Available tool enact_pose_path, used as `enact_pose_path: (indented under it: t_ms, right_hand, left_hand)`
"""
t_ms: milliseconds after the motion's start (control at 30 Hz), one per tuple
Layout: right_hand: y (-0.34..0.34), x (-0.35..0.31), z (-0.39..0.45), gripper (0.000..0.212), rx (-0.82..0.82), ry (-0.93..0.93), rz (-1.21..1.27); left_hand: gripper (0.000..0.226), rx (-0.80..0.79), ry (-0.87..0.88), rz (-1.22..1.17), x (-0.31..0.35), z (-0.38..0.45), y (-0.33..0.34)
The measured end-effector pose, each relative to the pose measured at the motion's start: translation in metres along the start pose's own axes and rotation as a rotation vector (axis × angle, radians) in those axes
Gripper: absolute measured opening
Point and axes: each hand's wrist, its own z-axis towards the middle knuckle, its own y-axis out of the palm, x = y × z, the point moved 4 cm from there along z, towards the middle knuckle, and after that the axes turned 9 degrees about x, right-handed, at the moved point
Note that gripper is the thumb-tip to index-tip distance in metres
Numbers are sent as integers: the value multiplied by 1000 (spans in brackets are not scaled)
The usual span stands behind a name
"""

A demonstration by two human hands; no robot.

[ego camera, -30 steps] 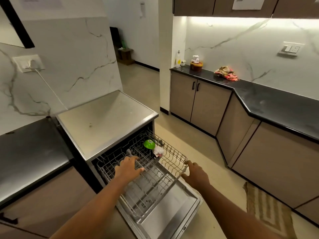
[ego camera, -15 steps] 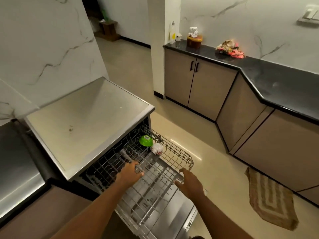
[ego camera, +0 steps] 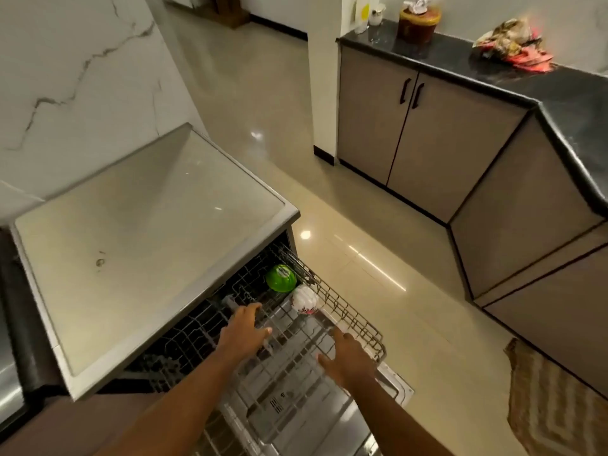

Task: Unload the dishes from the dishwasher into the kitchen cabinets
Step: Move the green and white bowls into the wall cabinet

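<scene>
The dishwasher (ego camera: pixel 148 241) stands open with its door (ego camera: pixel 394 388) folded down. Its upper wire rack (ego camera: pixel 348 311) is pulled partway out. At the rack's far end lie a green bowl (ego camera: pixel 280 278) and, beside it, a white patterned bowl (ego camera: pixel 304 300), both upside down. My left hand (ego camera: pixel 243 330) rests on the rack's left part with its fingers spread, a short way in front of the bowls. My right hand (ego camera: pixel 348 357) lies over the rack's front right corner, fingers apart. Neither hand holds a dish.
Closed lower cabinets (ego camera: pixel 411 126) with two black handles stand across the tiled floor under a dark counter (ego camera: pixel 572 103). On it are a brown jar (ego camera: pixel 418 23) and a crumpled cloth (ego camera: pixel 513 47). A woven rug (ego camera: pixel 552 396) lies on the floor at right.
The view has tilted down and come closer to the dishwasher. Both hands have left their grip on the rack's front rim and now lie flatter on the rack.
</scene>
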Motion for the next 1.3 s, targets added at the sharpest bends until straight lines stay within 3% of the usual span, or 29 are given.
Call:
enact_pose_path:
  t_ms: [267,367,500,667,800,1000,1300]
  right_hand:
    - [55,-21,122,83,-64,-23,53]
    - [88,-28,152,92,-75,27,26]
    - [111,-29,174,99,10,-26,-33]
    - [129,-19,201,93,58,-79,43]
    - [133,-13,209,77,20,-42,180]
    - [131,-4,194,78,119,-60,140]
    - [133,13,146,82,174,-110,135]
  left_hand:
    - [78,-4,-106,-49,0,105,81]
    - [81,89,-145,-47,-4,143,107]
    - [87,200,-39,-78,-6,184,119]
    - [106,248,-7,-83,-7,224,122]
    - [105,200,-21,-47,-4,248,132]
    - [91,245,-20,35,0,244,136]
    - [100,328,-16,-103,-39,158,130]
